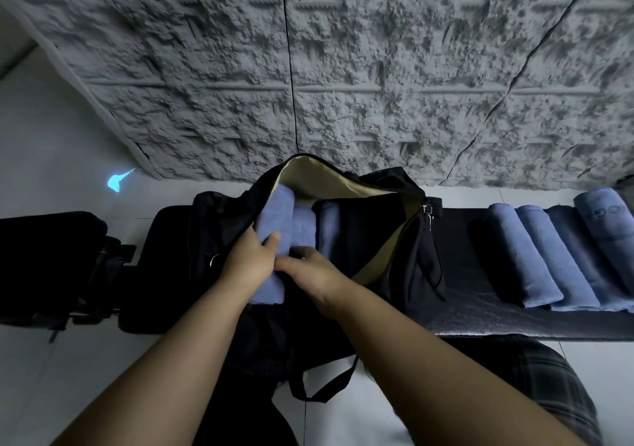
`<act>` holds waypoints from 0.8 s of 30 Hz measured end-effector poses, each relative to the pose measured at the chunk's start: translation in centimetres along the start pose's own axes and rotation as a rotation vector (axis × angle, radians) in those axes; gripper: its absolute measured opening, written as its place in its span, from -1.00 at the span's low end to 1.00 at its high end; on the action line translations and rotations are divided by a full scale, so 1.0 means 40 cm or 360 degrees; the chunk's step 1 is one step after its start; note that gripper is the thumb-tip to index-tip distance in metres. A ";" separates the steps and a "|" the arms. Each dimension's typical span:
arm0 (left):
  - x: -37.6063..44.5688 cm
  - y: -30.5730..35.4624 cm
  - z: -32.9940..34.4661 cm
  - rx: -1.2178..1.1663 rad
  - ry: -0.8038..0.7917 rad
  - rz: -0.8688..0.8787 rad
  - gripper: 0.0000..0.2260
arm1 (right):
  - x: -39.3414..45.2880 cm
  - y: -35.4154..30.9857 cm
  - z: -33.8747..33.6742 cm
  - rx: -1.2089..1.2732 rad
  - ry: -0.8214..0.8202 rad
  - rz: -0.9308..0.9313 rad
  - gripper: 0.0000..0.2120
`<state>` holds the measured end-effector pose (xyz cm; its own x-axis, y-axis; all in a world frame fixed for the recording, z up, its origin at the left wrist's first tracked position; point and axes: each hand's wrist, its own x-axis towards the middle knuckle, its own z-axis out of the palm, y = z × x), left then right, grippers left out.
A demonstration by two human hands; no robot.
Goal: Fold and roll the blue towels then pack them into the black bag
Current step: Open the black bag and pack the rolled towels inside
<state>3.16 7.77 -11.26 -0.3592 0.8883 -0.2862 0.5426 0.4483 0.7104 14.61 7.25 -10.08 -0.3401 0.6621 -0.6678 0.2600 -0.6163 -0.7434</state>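
The black bag (404, 185) lies unzipped on the floor, showing its tan lining. A rolled blue towel (276, 212) sits at the bag's left side, and my left hand (248, 260) grips it with the thumb across the roll. Two more rolled blue towels (303, 227) stand beside it inside the bag. My right hand (310, 270) reaches into the bag's mouth beside the left hand, its fingers curled and hidden in the dark interior. Several rolled blue towels (535, 257) lie in a row on a black mat (480, 312) at the right.
A rough grey textured wall panel (343, 68) rises behind the bag. Black gear (48, 260) sits on the white floor at the left. The bag's strap (326, 387) loops toward me. A blue light spot (115, 182) glows on the floor.
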 end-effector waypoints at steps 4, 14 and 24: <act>-0.004 -0.014 0.026 0.0275 -0.0007 -0.0019 -0.55 | -0.017 0.001 -0.010 -0.0133 0.0046 -0.0017 -0.51; -0.030 0.016 0.011 0.0446 0.0032 0.0001 -0.74 | -0.046 0.000 0.005 -0.0335 -0.0002 -0.0157 -0.53; -0.032 -0.069 -0.003 0.0947 -0.0135 0.0454 -0.69 | -0.054 0.004 -0.008 -0.0506 0.0005 -0.0237 -0.58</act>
<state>2.03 5.36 -12.78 -0.0916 0.9742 -0.2063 0.9429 0.1515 0.2965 15.67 5.84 -8.78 -0.3926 0.7365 -0.5508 0.4766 -0.3493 -0.8067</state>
